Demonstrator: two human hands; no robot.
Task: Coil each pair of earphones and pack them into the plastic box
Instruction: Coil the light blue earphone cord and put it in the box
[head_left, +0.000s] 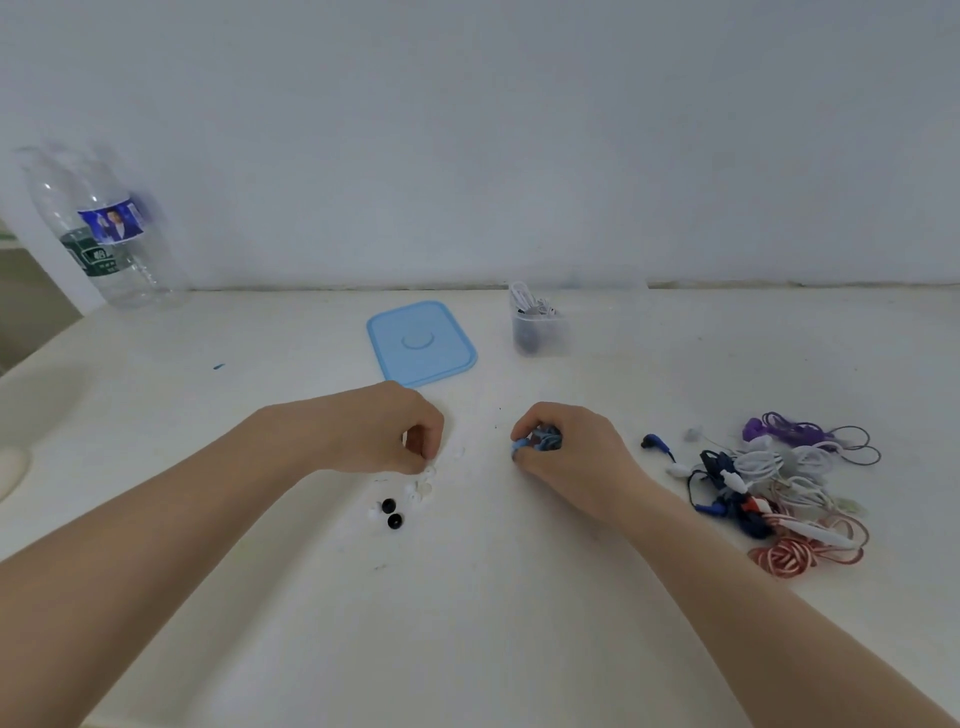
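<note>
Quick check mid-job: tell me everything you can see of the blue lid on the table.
The blue lid is a light blue rounded rectangle, plastic by its look, with a raised rim and a circular mark moulded at its centre. It lies flat on the white table, off the clear plastic box, which stands apart to its right. Its near corner lies just beyond the left hand; whether they touch cannot be told. Nothing rests on it.

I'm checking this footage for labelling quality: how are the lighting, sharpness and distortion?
Head view: soft, even light with faint shadows and no harsh glare; the clear plastic box nearly blends into the white wall; the wide lens tilts the water bottle at the left edge and stretches the forearms; the earphone pile is slightly soft.
</note>
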